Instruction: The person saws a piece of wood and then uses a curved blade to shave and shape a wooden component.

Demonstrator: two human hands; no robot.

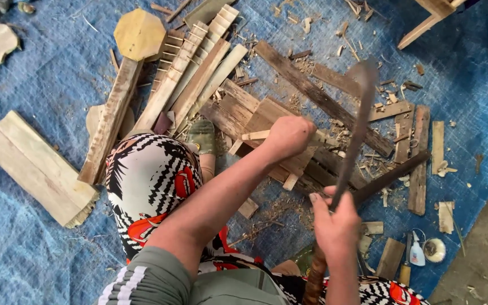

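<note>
While the blue tarp [40,248] covers nearly the whole floor, bare grey ground [481,265] shows only at the lower right corner, and the tarp's open stretches lie at the left and bottom left, away from the wood. One heap of planks [312,96] fills the middle, with dark weathered boards crossing pale ones; to the upper left a fan of about five pale slats [199,73] leans beside one long board [111,121] topped by one octagonal wooden piece [139,34]. One wide pale slab [35,166] lies alone at the left, well apart from the heap.

One long curved blade [357,124], blurred, is raised above the heap; the right hand [337,223] has its grip clamped round the lower end, arm coming up from the bottom edge. The left arm stretches forward from a grey sleeve [153,279], and the left hand [288,135] has its grip closed on one small pale stick [255,135], held against the planks at the heap's centre. One foot [201,138] rests at the heap's near edge, just left of that hand, below a patterned knee [151,181].

At the lower right, near the tarp's edge, stand one small white bottle [417,251] and one round roll [435,249], just beside each other. Chips and shavings scatter thickly around the heap, leaving little clear room there.
</note>
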